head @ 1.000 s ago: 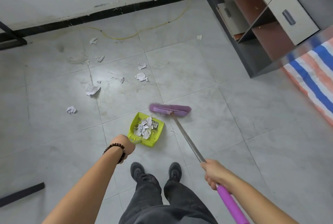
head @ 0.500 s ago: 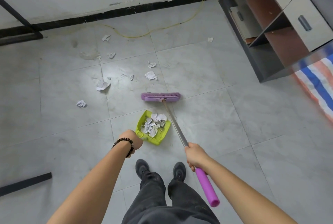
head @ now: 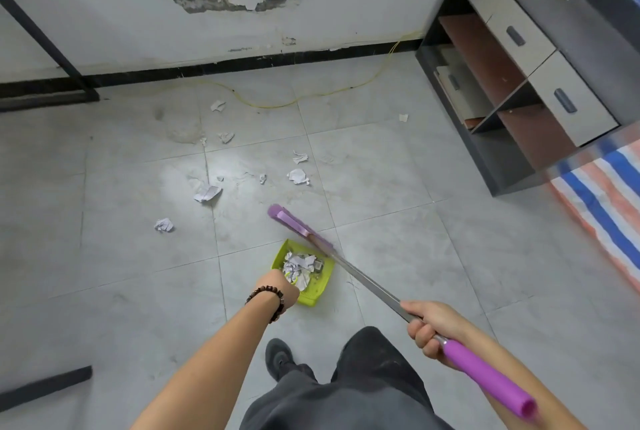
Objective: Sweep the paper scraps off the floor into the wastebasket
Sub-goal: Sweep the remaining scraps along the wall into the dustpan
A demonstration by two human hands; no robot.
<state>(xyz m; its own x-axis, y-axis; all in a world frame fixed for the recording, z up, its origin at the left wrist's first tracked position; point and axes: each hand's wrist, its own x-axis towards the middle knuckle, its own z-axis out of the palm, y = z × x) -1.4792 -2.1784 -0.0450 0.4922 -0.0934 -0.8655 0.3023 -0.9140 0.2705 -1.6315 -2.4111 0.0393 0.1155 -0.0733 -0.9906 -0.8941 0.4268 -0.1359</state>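
Note:
A lime-green dustpan (head: 320, 286) rests on the grey tile floor, heaped with white paper scraps (head: 299, 265). My left hand (head: 281, 287) grips its handle at the near edge. My right hand (head: 431, 325) is closed around the metal shaft of a purple broom (head: 289, 221), whose head sits angled just beyond the pan's far right corner. More paper scraps lie loose on the floor farther out: a crumpled ball (head: 163, 224), a flat piece (head: 207, 193), another scrap (head: 298, 176) and several smaller bits toward the wall. No wastebasket is in view.
A grey cabinet with drawers (head: 519, 90) stands at the right against the cracked wall. A striped sheet (head: 609, 208) lies on the floor at the far right. A yellow cable (head: 304, 97) runs along the skirting. Black metal frame legs (head: 45, 93) stand at the left.
The broom head has swung from square-on to a diagonal, its right end now at the pan's far corner. The view has tilted up toward the wall.

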